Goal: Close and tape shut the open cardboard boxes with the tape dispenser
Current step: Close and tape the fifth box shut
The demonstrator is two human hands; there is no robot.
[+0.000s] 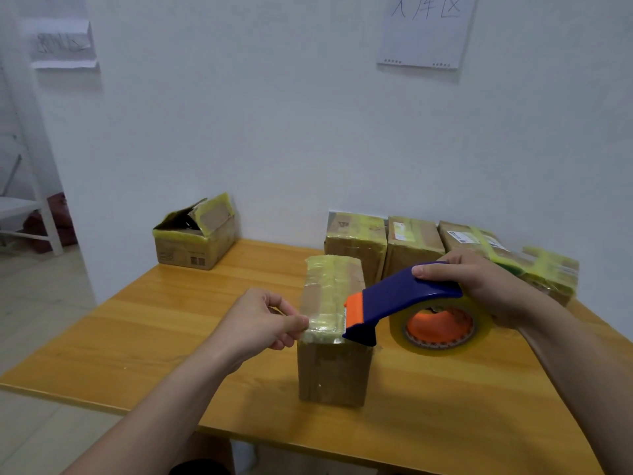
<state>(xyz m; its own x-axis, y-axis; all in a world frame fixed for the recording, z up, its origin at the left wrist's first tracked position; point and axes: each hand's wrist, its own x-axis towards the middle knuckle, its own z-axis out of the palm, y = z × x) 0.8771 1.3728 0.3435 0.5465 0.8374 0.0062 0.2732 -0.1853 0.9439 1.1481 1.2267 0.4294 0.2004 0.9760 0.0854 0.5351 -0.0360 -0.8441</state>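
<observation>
Upright brown cardboard box (334,368), flaps closed: near middle of yellow wooden table (154,330), top already layered with yellowish tape.

Blue-and-orange plastic tape dispenser (404,298): at the near right corner of that box's top, orange cutter end toward the box. Yellowish-clear tape roll (442,332) low over the table, contact not clear.

Right hand (486,286): curled over the dispenser's blue back, gripping.

Left hand (260,320): thumb and forefinger pinching the free end of a short tape strip (325,325) drawn from the cutter across the box's near top edge. Hands apart, joined only by the strip.

Small brown cardboard box with flaps open (195,241): back left of table, top untaped.

Row of taped brown boxes (411,245): back right, well apart from the open one.

Step in hand, as judged: starting a fresh strip on the closed box.

Next move, as judged: pressing the pinched end down onto the box's left side, then drawing the dispenser rightward under tension, cutter kept low for a clean tear. Open box not yet done.
</observation>
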